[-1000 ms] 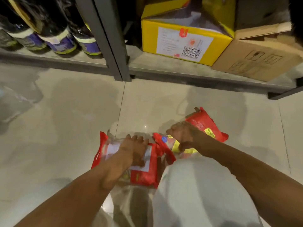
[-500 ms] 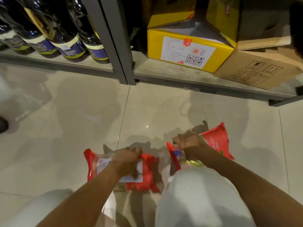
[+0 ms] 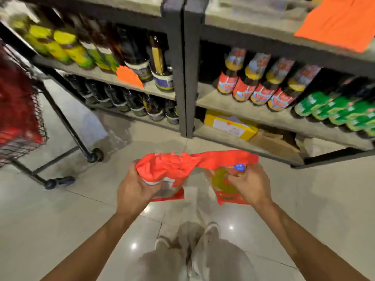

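I hold two red food packets in the air in front of me, above the tiled floor. My left hand (image 3: 135,190) grips the left red packet (image 3: 164,169) from below, its fingers curled under the crumpled bag. My right hand (image 3: 250,186) grips the right red packet (image 3: 225,179), which has a yellow-green picture and a blue spot near its top. The two packets touch at their upper edges. My legs and shoes show below the hands.
A dark metal shelf rack (image 3: 183,78) stands ahead with rows of bottles (image 3: 261,82), a yellow box (image 3: 230,124) and a brown carton (image 3: 274,142) on the lowest board. A wire trolley (image 3: 22,110) with red goods stands at the left on wheels.
Both hands have lifted the packets off the floor. The view has risen from a low crouch to standing height, so more shelves and the trolley have come into sight.
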`<state>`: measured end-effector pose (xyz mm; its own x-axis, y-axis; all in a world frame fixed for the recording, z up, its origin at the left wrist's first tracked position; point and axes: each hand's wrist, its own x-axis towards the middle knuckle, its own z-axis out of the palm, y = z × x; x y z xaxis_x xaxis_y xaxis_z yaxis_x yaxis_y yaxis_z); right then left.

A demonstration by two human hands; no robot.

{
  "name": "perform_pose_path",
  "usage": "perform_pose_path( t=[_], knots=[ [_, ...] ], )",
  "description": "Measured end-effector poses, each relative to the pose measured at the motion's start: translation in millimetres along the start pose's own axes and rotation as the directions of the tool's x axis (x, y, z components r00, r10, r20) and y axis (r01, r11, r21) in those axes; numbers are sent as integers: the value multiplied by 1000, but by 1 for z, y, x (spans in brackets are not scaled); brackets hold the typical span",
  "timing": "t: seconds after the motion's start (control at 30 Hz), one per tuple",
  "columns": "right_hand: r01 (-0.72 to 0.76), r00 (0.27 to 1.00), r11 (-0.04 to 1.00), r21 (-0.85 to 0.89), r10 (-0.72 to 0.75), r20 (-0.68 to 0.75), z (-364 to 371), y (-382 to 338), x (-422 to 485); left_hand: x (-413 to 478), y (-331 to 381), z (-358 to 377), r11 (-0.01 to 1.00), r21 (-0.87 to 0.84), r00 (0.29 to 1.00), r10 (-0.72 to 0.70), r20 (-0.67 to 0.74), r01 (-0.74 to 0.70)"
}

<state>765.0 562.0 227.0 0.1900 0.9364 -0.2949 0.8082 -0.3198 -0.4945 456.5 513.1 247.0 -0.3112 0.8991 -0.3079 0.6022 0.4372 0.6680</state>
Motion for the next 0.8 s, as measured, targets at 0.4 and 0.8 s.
perform_pose_path(
  t=[0.4, 0.8],
  knots=[
    [210, 977, 918, 336, -187, -100, -206, -239, -144, -173, 137, -276, 990, -56, 890, 89, -447, -127],
    [380, 830, 781, 496, -524, 190, -187, -373, -281, -346, 63, -370, 944, -320, 579, -306, -755, 82]
  ],
)
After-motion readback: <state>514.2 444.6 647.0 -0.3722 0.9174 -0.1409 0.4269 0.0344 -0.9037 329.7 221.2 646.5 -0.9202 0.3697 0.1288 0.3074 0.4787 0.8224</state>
